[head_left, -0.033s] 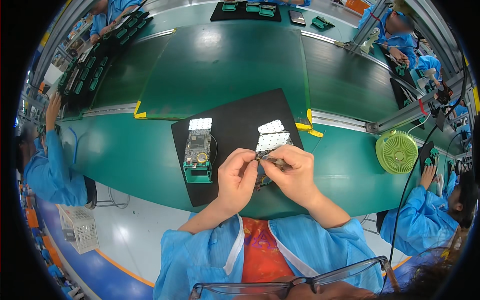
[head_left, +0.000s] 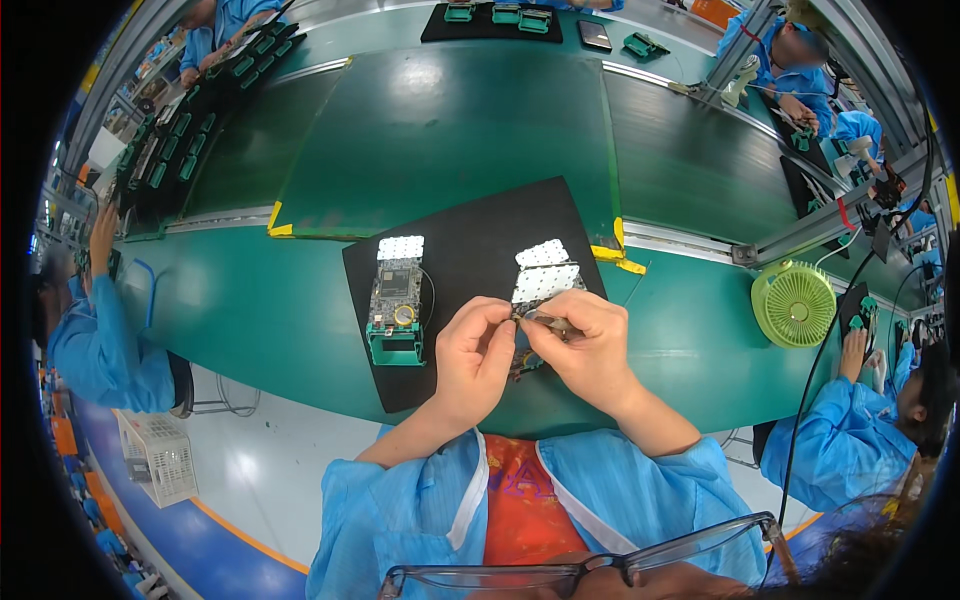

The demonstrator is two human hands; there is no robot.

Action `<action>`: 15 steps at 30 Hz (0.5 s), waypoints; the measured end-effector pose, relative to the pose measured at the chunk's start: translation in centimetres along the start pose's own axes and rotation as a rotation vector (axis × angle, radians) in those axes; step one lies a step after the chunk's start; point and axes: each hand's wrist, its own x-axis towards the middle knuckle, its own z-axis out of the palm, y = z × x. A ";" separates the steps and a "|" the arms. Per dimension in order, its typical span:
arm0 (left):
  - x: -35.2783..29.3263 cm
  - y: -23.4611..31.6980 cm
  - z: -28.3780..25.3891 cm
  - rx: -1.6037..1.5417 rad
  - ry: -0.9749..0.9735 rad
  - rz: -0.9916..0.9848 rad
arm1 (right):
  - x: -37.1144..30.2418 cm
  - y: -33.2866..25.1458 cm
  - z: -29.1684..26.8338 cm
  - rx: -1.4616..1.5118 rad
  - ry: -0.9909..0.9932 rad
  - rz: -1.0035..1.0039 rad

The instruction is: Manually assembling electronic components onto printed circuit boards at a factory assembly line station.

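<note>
Two circuit board assemblies lie on a black mat (head_left: 470,235). The left board (head_left: 397,285) has a white dotted keypad sheet at its far end, a round yellow-rimmed part, a thin cable and a green plastic frame at its near end. Both my hands are over the right board (head_left: 545,283), covering much of its near half. My left hand (head_left: 472,350) pinches at its edge with thumb and forefinger; whatever is between them is too small to name. In my right hand (head_left: 588,345) is a slim metallic tool (head_left: 548,321), its tip close to my left fingertips.
A green fan (head_left: 793,304) stands on the table to the right, with a cable behind it. Yellow tape (head_left: 620,262) marks the mat's edge. Co-workers sit on both sides and across, near black trays of green frames (head_left: 172,146). A blue tube (head_left: 149,290) lies at left.
My hands and both boards look the same. At the left, the co-worker's hand and arm have shifted slightly.
</note>
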 end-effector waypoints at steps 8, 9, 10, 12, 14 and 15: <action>0.0 0.1 0.1 0.000 0.004 -0.007 | -0.1 0.4 0.0 0.021 0.006 -0.029; 0.0 0.1 0.1 -0.001 0.004 -0.008 | -0.1 0.4 0.0 0.021 0.006 -0.029; 0.0 0.1 0.1 -0.001 0.003 -0.008 | -0.1 0.4 0.0 0.005 0.002 -0.036; 0.1 0.1 0.1 -0.006 -0.004 -0.009 | -0.1 0.3 -0.1 -0.011 -0.001 -0.043; 0.1 0.2 0.0 -0.002 -0.008 -0.006 | 0.0 0.3 -0.1 -0.019 -0.013 -0.042; 0.1 0.2 0.0 0.001 -0.012 -0.004 | 0.0 0.3 -0.2 -0.019 -0.013 -0.041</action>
